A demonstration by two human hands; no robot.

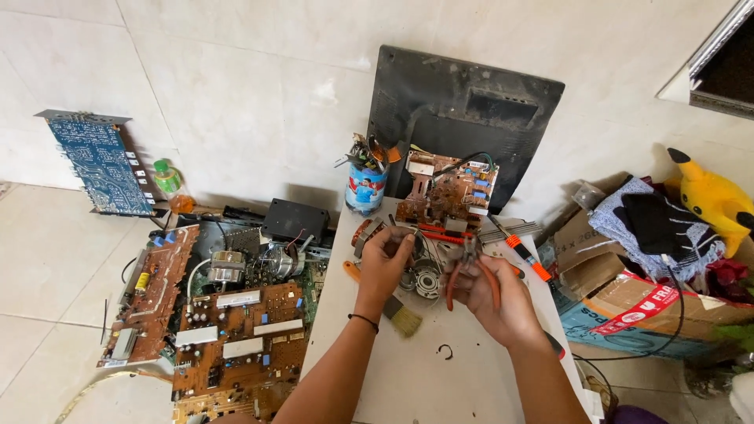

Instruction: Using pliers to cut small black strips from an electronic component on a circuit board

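I see the right hand (499, 297) gripping red-handled pliers (471, 275); the left hand (385, 255) pinches what looks like a wire above the motor part (426, 280).

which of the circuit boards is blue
The blue circuit board leaning against the wall at far left. The boards on the floor and the one by the black panel are brown.

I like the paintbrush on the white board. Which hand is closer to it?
Left. The left hand is raised just above and left of the paintbrush, whose bristles lie by that wrist. The right hand, holding red-handled pliers, is farther off to its right.
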